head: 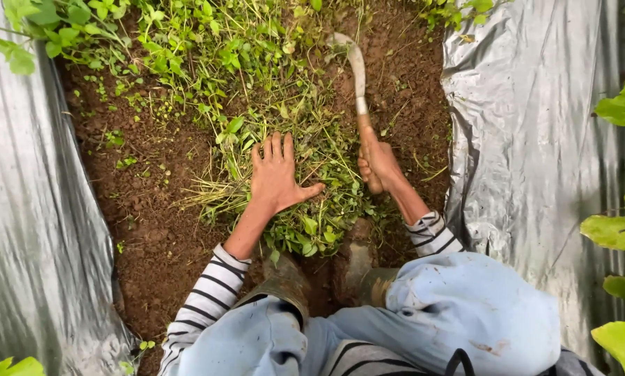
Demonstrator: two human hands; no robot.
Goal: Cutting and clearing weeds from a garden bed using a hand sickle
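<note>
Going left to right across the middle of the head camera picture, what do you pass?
Left plastic sheet → bare soil → left hand flat on cut weeds → right hand gripping the sickle → right plastic sheet → leafy plant.

Weeds between plastic sheets

I work in a narrow strip of brown soil walled in by silver plastic sheeting on my left and more sheeting on my right. Bare soil lies open to the left of my left hand. Cut weeds pile under and around it. Ahead, rooted green weeds crowd the strip. My right hand and its sickle take up the right side, near the sheeting edge. My boots block the near end.
</note>
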